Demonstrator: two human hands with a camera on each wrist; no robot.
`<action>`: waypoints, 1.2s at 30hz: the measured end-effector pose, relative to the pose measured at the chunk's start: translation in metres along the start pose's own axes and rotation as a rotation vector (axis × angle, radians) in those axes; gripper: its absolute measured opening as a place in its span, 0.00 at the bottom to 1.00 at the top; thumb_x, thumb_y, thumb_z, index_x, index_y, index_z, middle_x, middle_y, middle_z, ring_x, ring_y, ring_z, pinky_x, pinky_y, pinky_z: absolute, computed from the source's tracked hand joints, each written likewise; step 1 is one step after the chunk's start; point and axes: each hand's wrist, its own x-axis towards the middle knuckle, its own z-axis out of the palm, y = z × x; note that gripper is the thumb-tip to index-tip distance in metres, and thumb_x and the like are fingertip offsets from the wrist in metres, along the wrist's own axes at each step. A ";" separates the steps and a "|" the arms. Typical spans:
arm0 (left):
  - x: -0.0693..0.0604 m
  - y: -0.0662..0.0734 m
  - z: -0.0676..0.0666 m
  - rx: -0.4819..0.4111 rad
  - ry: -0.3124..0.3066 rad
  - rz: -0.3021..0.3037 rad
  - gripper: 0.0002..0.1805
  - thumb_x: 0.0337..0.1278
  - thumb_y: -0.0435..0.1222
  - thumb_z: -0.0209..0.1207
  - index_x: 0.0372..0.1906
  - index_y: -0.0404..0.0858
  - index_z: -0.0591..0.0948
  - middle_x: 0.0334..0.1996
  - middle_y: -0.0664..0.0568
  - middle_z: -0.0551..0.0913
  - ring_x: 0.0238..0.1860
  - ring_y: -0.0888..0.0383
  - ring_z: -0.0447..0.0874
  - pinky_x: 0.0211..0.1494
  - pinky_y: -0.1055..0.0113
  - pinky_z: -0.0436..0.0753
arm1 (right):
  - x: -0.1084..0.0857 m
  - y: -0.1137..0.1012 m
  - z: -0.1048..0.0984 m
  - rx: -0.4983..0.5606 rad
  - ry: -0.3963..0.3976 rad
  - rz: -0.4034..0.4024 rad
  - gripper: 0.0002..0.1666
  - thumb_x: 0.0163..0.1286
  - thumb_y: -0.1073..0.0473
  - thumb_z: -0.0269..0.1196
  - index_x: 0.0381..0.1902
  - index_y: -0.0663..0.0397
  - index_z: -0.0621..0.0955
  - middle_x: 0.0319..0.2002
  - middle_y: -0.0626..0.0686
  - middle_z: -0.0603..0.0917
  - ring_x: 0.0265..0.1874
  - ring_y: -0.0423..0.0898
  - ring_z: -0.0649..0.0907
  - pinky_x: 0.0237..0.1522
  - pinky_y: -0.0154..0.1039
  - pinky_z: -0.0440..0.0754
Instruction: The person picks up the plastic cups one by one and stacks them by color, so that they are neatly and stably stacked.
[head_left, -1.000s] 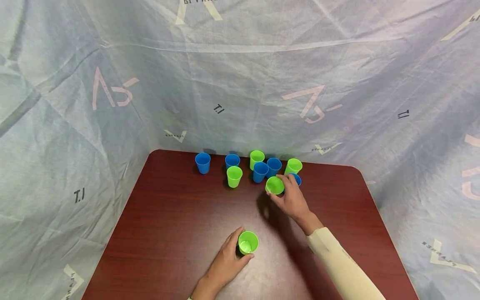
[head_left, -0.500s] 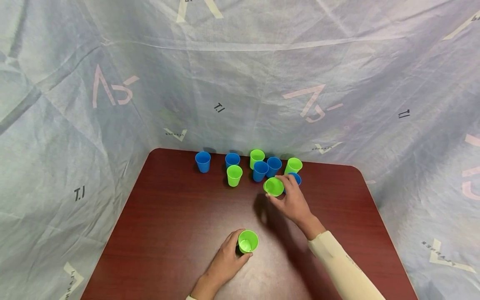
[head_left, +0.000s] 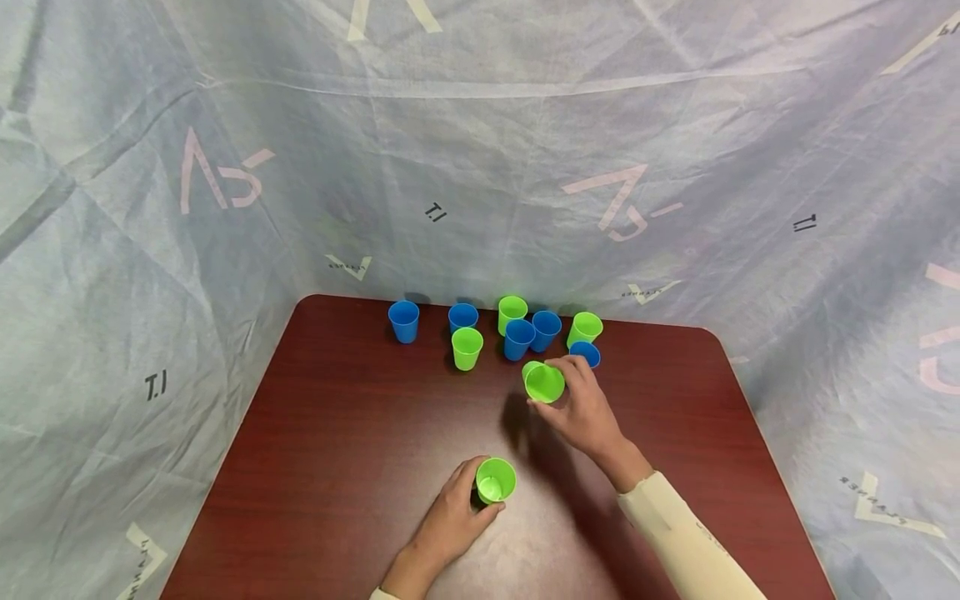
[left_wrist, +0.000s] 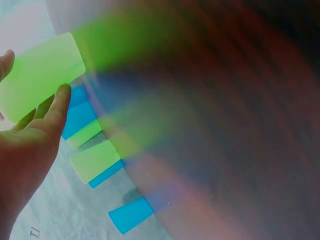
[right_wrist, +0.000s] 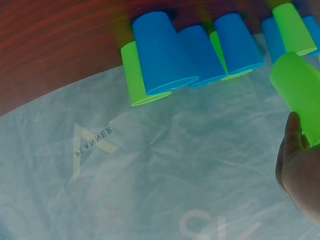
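Near the table's front middle, my left hand holds an upright green cup, thumb on the near side and fingers behind. In the left wrist view that cup sits between thumb and fingers. Farther back and to the right, my right hand grips a second green cup by its sides. This one is tilted, its mouth facing me, and its shadow lies apart on the table. A blue cup stands just behind the right hand, partly hidden by it.
Along the back of the brown table stand several upright cups, among them a blue cup at the left end and a green cup. Two blue cups touch or nearly touch. A grey cloth backdrop encloses the table.
My right hand has drawn its green cup slightly toward me and left, tilting it more and uncovering more of the blue cup behind. The left hand and its cup stay nearly still.
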 end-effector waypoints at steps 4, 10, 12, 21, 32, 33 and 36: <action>-0.001 0.000 0.001 -0.009 0.003 0.001 0.38 0.55 0.37 0.77 0.69 0.38 0.74 0.62 0.45 0.83 0.63 0.47 0.85 0.67 0.47 0.83 | -0.004 -0.004 -0.001 0.009 0.008 -0.005 0.44 0.49 0.58 0.86 0.61 0.60 0.78 0.55 0.58 0.77 0.52 0.53 0.81 0.50 0.51 0.88; -0.001 0.000 0.001 -0.011 0.020 0.010 0.38 0.53 0.36 0.78 0.69 0.38 0.74 0.61 0.45 0.83 0.62 0.47 0.85 0.66 0.48 0.83 | -0.010 -0.014 -0.002 0.018 0.009 -0.028 0.44 0.47 0.59 0.86 0.61 0.60 0.78 0.55 0.56 0.77 0.53 0.53 0.81 0.50 0.51 0.88; -0.001 0.000 0.001 -0.011 0.024 0.009 0.38 0.53 0.36 0.78 0.69 0.39 0.74 0.60 0.46 0.83 0.62 0.48 0.85 0.66 0.48 0.83 | -0.012 -0.017 -0.002 0.021 0.005 -0.046 0.43 0.49 0.59 0.85 0.61 0.60 0.78 0.55 0.56 0.77 0.54 0.53 0.81 0.50 0.51 0.87; -0.002 -0.001 0.002 -0.012 0.025 0.027 0.39 0.52 0.35 0.78 0.69 0.38 0.74 0.60 0.46 0.83 0.62 0.48 0.85 0.66 0.48 0.83 | -0.017 -0.025 -0.007 0.032 -0.018 -0.068 0.41 0.52 0.57 0.83 0.61 0.60 0.78 0.56 0.55 0.77 0.55 0.53 0.80 0.51 0.50 0.87; -0.002 -0.002 0.005 0.019 0.066 0.055 0.40 0.50 0.34 0.79 0.69 0.35 0.74 0.59 0.46 0.83 0.61 0.49 0.86 0.64 0.48 0.84 | -0.020 -0.033 -0.009 0.054 0.000 -0.108 0.40 0.50 0.60 0.82 0.61 0.60 0.79 0.55 0.54 0.77 0.54 0.52 0.80 0.52 0.48 0.84; -0.002 -0.002 0.005 0.024 0.073 0.061 0.40 0.50 0.34 0.79 0.69 0.35 0.74 0.59 0.46 0.83 0.60 0.49 0.86 0.64 0.48 0.84 | -0.020 -0.034 -0.009 0.053 0.005 -0.112 0.40 0.50 0.60 0.82 0.61 0.60 0.79 0.55 0.55 0.77 0.54 0.52 0.80 0.52 0.47 0.84; -0.003 -0.001 0.005 0.035 0.091 0.081 0.40 0.49 0.33 0.80 0.68 0.35 0.74 0.58 0.46 0.84 0.59 0.49 0.86 0.62 0.48 0.85 | -0.020 -0.036 -0.010 0.050 0.019 -0.119 0.40 0.50 0.59 0.82 0.61 0.60 0.79 0.56 0.55 0.78 0.55 0.53 0.80 0.53 0.45 0.84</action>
